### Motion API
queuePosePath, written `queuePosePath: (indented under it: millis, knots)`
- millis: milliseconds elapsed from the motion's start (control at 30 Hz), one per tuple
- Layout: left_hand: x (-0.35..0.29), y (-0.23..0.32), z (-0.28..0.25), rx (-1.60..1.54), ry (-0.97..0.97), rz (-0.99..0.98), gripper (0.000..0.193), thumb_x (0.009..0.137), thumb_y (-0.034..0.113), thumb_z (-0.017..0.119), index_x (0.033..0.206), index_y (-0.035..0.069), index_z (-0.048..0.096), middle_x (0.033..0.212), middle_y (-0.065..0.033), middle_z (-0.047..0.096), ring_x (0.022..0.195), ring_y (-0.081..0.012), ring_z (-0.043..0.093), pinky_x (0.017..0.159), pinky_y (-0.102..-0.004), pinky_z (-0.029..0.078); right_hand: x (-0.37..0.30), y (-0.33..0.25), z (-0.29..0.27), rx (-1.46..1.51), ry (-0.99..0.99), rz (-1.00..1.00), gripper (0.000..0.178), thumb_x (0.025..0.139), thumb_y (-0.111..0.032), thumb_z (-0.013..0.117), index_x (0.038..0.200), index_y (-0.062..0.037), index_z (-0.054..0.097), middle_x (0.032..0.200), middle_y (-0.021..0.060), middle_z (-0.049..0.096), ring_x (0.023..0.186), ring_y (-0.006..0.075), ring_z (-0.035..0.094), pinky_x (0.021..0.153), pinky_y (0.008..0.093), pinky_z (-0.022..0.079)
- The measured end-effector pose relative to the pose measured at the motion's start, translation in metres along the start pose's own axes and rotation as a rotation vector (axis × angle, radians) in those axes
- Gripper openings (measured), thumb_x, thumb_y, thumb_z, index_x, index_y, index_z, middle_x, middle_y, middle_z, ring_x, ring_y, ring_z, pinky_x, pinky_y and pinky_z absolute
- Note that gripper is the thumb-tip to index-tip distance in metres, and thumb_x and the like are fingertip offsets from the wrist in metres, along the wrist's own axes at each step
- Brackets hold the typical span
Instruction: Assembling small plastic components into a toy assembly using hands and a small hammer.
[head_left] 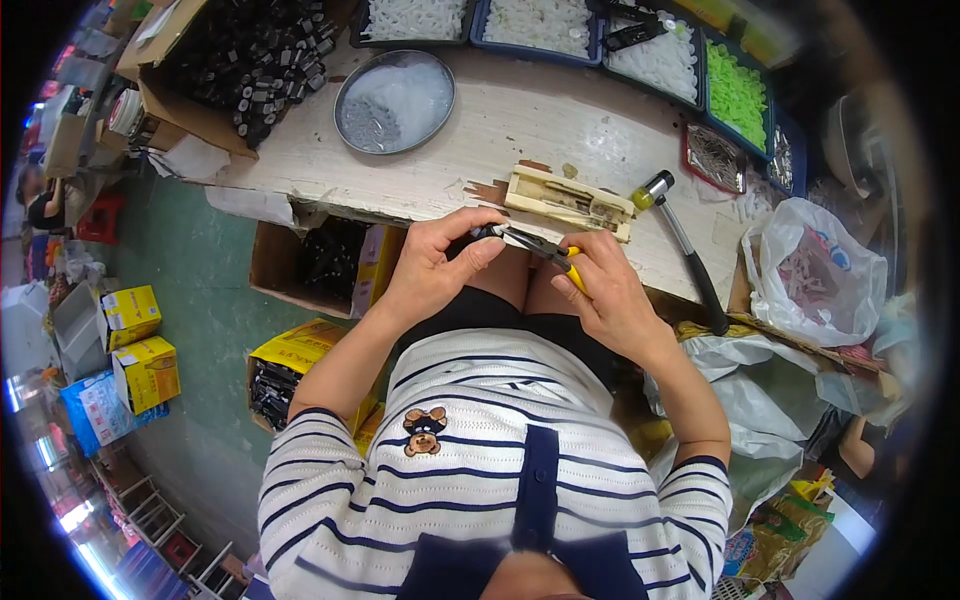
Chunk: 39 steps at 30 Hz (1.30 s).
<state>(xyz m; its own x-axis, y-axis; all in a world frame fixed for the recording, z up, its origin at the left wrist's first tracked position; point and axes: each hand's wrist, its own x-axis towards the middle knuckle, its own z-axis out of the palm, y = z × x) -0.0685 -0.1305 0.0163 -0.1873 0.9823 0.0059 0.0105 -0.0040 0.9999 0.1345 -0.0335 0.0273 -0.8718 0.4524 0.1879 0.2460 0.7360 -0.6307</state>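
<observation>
My left hand [440, 265] is closed, pinching a small black part [486, 231] between thumb and fingers just off the table's front edge. In my right hand [612, 298] is a pair of pliers [538, 243] with yellow handles. Its dark jaws reach left to the small part, at a pale bit at its end; whether they grip that bit I cannot tell. Just beyond the hands, a cream-coloured jig [570, 202] with a slot lies along the table edge. A hammer [690, 250] with a yellow-and-silver head and black grip lies right of it.
A round metal pan [394, 102] holds whitish material. A cardboard box [150, 105] spills black parts at the far left. Blue trays [600, 52] of white and green pieces line the back. A white plastic bag [760, 270] stands right; an open carton [275, 268] sits below the table.
</observation>
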Motion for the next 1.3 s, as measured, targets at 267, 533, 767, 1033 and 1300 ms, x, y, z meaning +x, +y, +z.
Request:
queuePosePath:
  millis: [267,533,767,1033,1300]
  knots:
    - [-0.001,0.006,0.006,0.267,0.085,0.167,0.023,0.082,0.009,0.063,0.103,-0.001,0.060,0.089,-0.0134,0.064,0.074,-0.0182,0.061,0.068,-0.0264,0.047,0.000,-0.001,0.001,-0.003,0.018,-0.022,0.020,0.077,-0.009,0.063,0.084,0.0052,0.052,0.098,0.0169,0.051,0.089,0.0334,0.047,0.077,0.0393,0.041]
    - [0.000,0.006,0.012,0.279,0.127,0.245,0.024,0.082,0.009,0.063,0.103,-0.001,0.060,0.090,-0.0133,0.065,0.077,-0.0175,0.061,0.071,-0.0260,0.047,0.000,-0.004,0.008,0.034,0.028,0.005,0.021,0.079,-0.012,0.062,0.082,0.0057,0.052,0.097,0.0179,0.051,0.088,0.0333,0.048,0.076,0.0389,0.042]
    - [-0.003,0.001,0.012,0.205,0.131,0.070,0.024,0.083,0.010,0.063,0.104,-0.001,0.058,0.075,-0.0040,0.059,0.065,-0.0067,0.051,0.060,-0.0203,0.042,-0.002,0.002,0.010,-0.043,0.044,-0.017,0.021,0.076,-0.012,0.065,0.076,0.0036,0.051,0.088,0.0161,0.051,0.080,0.0325,0.050,0.068,0.0389,0.044]
    - [0.007,0.003,0.007,-0.133,-0.007,-0.151,0.021,0.081,0.007,0.064,0.100,-0.001,0.058,0.067,0.0005,0.054,0.058,-0.0048,0.049,0.051,-0.0194,0.039,-0.001,0.009,0.002,-0.147,0.046,-0.095,0.020,0.073,-0.010,0.066,0.073,0.0016,0.050,0.082,0.0146,0.049,0.077,0.0307,0.050,0.063,0.0382,0.044]
    - [0.016,-0.003,0.022,0.676,0.262,0.374,0.022,0.079,0.010,0.064,0.099,0.000,0.058,0.076,-0.0144,0.059,0.060,-0.0262,0.058,0.053,-0.0304,0.045,0.001,-0.005,0.002,-0.178,0.071,0.056,0.019,0.077,-0.013,0.063,0.075,0.0026,0.052,0.083,0.0143,0.050,0.079,0.0309,0.051,0.065,0.0382,0.045]
